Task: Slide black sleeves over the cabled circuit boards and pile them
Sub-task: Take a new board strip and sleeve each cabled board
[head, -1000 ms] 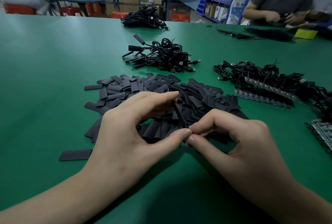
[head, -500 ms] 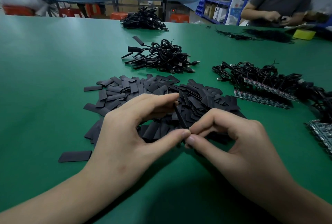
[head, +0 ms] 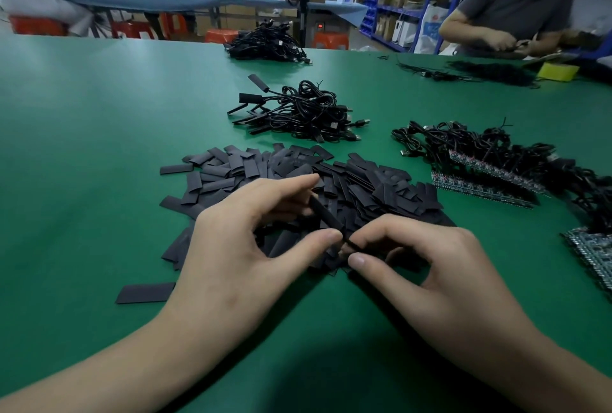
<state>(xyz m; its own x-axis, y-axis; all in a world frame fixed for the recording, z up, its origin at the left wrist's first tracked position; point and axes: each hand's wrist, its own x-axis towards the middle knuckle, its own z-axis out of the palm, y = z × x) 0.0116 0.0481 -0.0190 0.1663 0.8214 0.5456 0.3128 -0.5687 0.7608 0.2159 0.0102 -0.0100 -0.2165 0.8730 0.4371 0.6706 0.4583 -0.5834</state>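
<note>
Big green table (head: 99, 147) in a workshop, blue shelving at the back and another person (head: 516, 5) working at the far right corner. Right in front is a messy heap of flat black sleeves (head: 371, 187), with one stray sleeve (head: 145, 293) lying apart to the near left.

Both hands are over the near edge of that heap, working on a single sleeve (head: 326, 213). The left hand (head: 238, 247) grips it between forefinger and thumb, with the sleeve running slantwise between them. The right hand (head: 440, 273) pinches its thin near end between thumb and curled forefinger.

Compared with half a second back, the thumbs touched tip to tip then and now there's a small gap. The sleeve also looks rounder, more like a tube than the thin edge it showed before. Everything else sits where it was.

Behind the heap is a pile of finished sleeved cables (head: 298, 111). The bare cabled circuit boards (head: 480, 174) lie to the right, and another cable bundle (head: 265, 46) sits further back.
</note>
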